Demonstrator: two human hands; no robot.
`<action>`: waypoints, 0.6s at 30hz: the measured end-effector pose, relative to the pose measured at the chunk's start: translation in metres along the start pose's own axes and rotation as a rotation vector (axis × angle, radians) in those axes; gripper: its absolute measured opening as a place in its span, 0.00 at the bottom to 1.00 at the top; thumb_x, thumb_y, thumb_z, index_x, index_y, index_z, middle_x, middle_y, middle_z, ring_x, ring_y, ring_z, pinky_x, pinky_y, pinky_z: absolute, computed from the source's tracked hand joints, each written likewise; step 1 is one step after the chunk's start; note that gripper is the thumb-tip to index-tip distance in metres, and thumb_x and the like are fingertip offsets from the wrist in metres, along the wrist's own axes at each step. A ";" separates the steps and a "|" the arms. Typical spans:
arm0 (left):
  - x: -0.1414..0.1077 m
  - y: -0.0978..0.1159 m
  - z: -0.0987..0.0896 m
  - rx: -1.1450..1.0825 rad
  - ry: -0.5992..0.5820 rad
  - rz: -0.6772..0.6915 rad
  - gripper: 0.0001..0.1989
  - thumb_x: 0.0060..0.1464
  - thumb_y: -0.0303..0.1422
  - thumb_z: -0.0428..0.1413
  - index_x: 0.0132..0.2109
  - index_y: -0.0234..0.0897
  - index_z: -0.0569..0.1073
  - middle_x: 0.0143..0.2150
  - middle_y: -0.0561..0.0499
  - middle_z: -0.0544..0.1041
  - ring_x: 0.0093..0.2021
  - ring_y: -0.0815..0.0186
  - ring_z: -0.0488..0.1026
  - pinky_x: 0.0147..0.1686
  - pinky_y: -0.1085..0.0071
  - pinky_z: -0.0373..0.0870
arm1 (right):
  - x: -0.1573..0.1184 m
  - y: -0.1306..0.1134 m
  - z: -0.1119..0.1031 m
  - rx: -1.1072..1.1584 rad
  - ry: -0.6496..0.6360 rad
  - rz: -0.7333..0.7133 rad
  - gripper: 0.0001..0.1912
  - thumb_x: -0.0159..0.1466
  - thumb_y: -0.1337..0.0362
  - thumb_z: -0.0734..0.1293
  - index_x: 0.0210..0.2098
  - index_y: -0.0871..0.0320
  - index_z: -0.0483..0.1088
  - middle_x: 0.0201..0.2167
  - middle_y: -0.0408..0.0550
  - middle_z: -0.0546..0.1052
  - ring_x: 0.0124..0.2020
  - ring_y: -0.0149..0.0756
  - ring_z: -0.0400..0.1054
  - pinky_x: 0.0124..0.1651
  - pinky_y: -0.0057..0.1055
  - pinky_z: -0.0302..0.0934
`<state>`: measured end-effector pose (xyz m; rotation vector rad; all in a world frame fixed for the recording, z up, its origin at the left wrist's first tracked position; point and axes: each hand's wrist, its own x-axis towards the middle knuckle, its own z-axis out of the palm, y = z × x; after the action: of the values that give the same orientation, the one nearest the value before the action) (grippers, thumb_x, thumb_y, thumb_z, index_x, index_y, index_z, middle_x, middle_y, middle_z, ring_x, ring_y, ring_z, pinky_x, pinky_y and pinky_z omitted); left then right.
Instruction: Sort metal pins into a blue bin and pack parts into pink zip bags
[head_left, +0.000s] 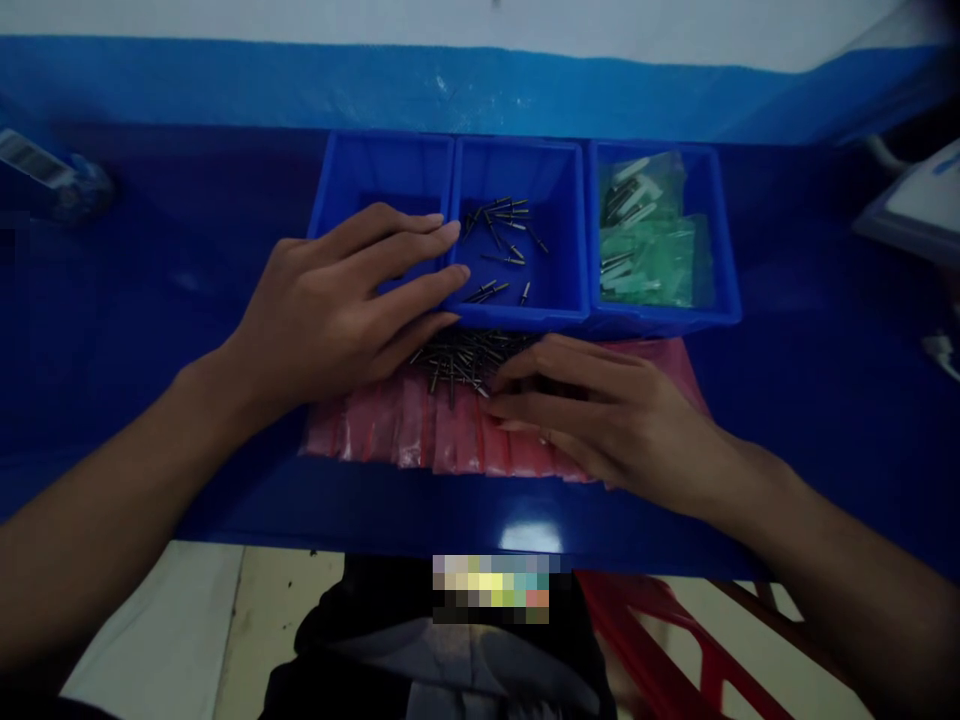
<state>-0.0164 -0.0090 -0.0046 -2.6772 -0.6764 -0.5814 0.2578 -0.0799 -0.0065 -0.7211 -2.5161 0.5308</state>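
Observation:
A heap of blind rivets (459, 365), thin dark pins with collars, lies on a row of overlapping pink plastic bags (457, 430). My left hand (337, 300) is open, its fingers stretched out. Its fingertips reach the wall between the left and middle bins, and its lower edge is beside the heap. At the heap's right side my right hand (600, 410) has its fingers bent together, fingertips down among the rivets. Whatever it pinches is hidden. More rivets lie scattered in the middle blue bin (525, 318).
The left blue bin (390, 165) is partly covered by my hand. Green-tinted bags (652, 260) fill the right blue bin (724, 240). A bottle-like object with a label (56, 170) is at far left, a pale device (919, 205) at far right. A red chair (675, 640) stands below the table edge.

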 end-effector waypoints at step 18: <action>0.000 0.000 -0.001 -0.019 -0.039 -0.021 0.19 0.69 0.39 0.52 0.64 0.47 0.66 0.65 0.50 0.72 0.65 0.56 0.72 0.52 0.55 0.83 | 0.002 0.000 -0.010 -0.379 -0.013 -0.189 0.08 0.70 0.73 0.64 0.44 0.64 0.76 0.42 0.52 0.81 0.44 0.42 0.74 0.43 0.40 0.72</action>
<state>-0.0169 -0.0097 -0.0035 -2.7087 -0.7135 -0.5455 0.2620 -0.0766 0.0026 -0.5996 -2.6917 -0.0103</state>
